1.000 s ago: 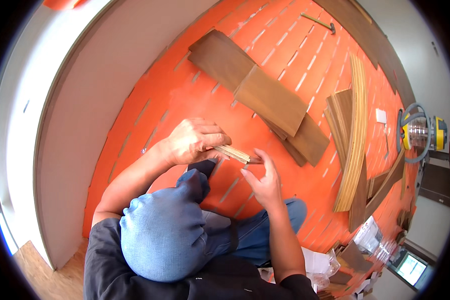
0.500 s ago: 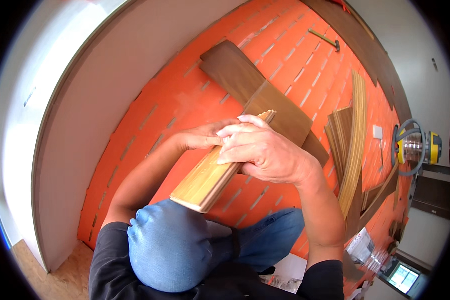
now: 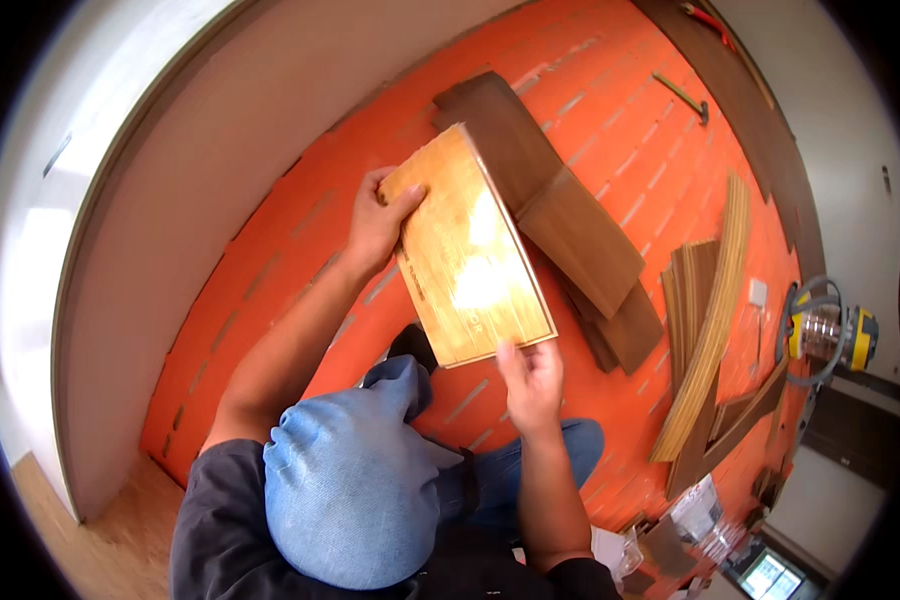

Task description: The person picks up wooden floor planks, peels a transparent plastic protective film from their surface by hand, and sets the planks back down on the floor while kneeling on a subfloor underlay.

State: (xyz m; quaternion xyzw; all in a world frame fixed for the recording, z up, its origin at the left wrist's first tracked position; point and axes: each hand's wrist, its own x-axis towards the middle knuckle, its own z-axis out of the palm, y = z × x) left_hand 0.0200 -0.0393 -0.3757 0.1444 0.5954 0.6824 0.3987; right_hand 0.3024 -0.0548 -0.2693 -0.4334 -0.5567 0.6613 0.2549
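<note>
Between my hands I hold a short cut piece of wood flooring plank (image 3: 450,240), its pale yellowish face turned up and shining with glare. My left hand (image 3: 382,218) grips its upper left edge, thumb on the face. At the lower right corner my right hand (image 3: 532,385) pinches the near edge, thumb on top. The far end of the piece looks rough-cut. Beyond it, brown floorboards (image 3: 582,240) lie overlapping on the orange underlay (image 3: 310,260). My bent denim-covered knee (image 3: 355,480) is below the piece.
A hammer (image 3: 682,97) lies on the underlay at the far right, with a red-handled tool (image 3: 708,25) beyond it. Long planks (image 3: 705,330) are stacked on the right, near a yellow-grey vacuum cleaner (image 3: 835,335). A pale wall (image 3: 170,230) rises on the left.
The plank piece has been tipped from edge-on to show its broad pale face. My right hand has moved from its middle down to the near corner; my left holds the far left edge.
</note>
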